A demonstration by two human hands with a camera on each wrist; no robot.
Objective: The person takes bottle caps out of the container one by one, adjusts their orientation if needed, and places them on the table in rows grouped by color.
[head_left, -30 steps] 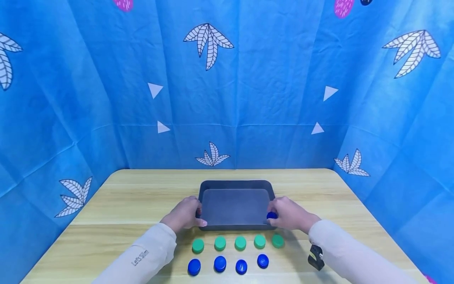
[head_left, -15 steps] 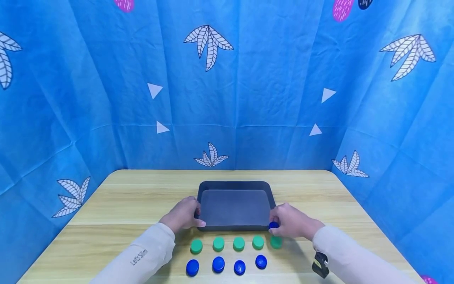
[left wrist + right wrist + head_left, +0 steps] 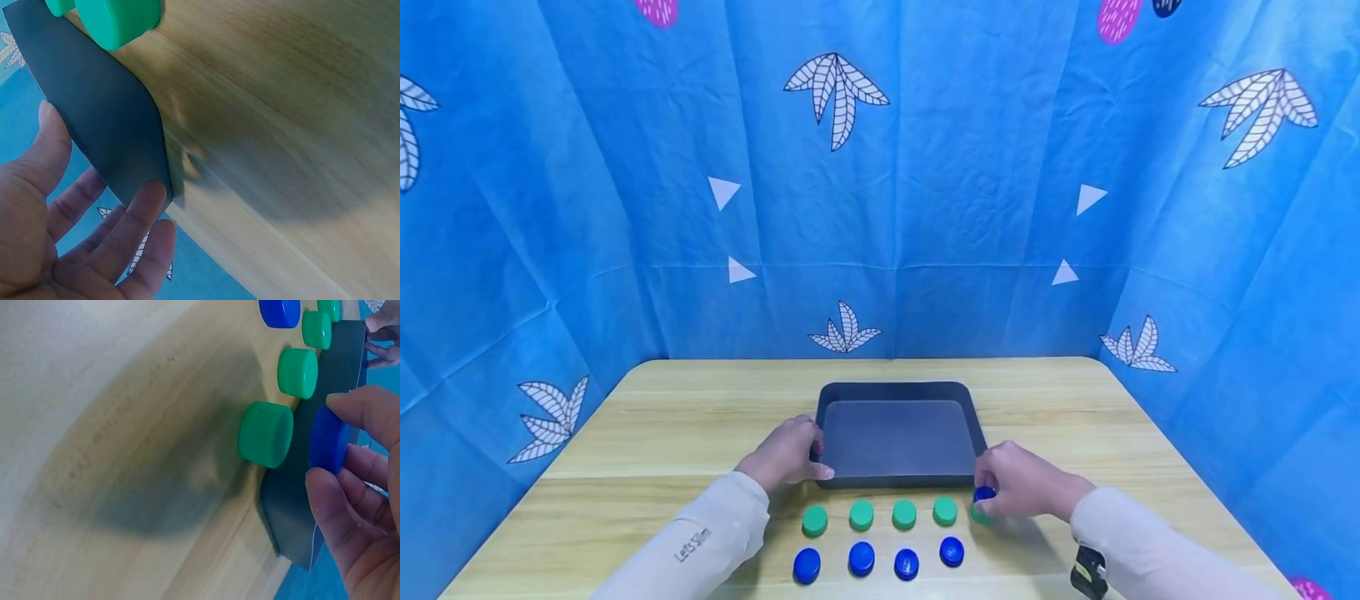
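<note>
My right hand [image 3: 1026, 482] pinches a blue bottle cap [image 3: 329, 440] between thumb and fingers. It is held above the rightmost green bottle cap [image 3: 265, 434], near the tray's front right corner; in the right wrist view a gap shows between the two caps. My left hand [image 3: 784, 454] grips the dark grey tray [image 3: 895, 482] at its front left corner, thumb at the front rim and fingers against the outer left side. In front of the tray stand a row of several green caps [image 3: 904, 514] and a nearer row of several blue caps [image 3: 861, 558].
Everything stands on a light wooden table [image 3: 700, 408]. Blue patterned cloth [image 3: 895, 208] hangs behind it and along both sides. A black device [image 3: 1088, 572] is strapped at my right sleeve.
My right hand has moved the blue cap from the tray's right front area toward me, over the rightmost green cap. My left hand keeps its grip on the tray.
</note>
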